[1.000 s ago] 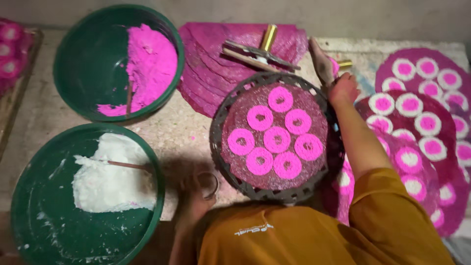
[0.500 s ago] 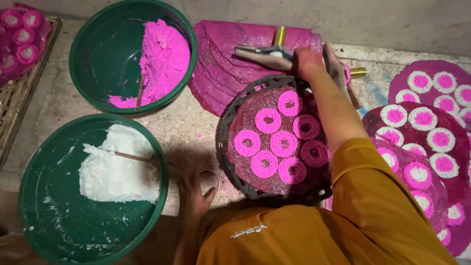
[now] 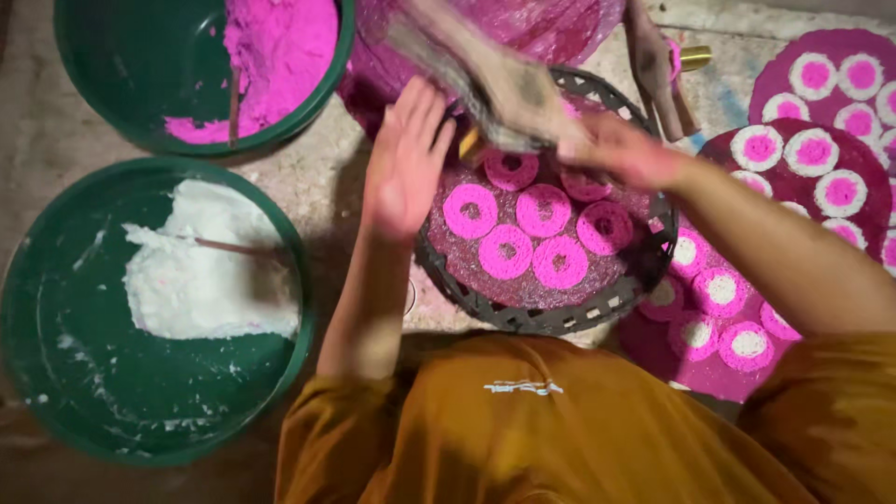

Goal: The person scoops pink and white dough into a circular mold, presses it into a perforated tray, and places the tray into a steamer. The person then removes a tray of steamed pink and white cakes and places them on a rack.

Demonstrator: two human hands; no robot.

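1. Your right hand (image 3: pixel 621 149) fingers are closed round a blurred, flat press tool (image 3: pixel 485 79), held over the far edge of the round woven tray (image 3: pixel 551 317).
2. Your left hand (image 3: pixel 403 163) is open and flat, fingers straight, just beside the tool.
3. The tray carries pink dough rings (image 3: pixel 509 250).
4. Left: green basin of white flour (image 3: pixel 201 285); beyond it, basin of pink flour (image 3: pixel 275 56). Right: purple mats (image 3: pixel 821 177) with white-pink rings.
5. Speckled floor (image 3: pixel 308 187).
6. Earlier, the left hand was low by the tray; it is now raised.

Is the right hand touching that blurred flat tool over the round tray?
Touching. Head view: right hand grips one end of the flat tool, fingers wrapped on it, above the round tray.
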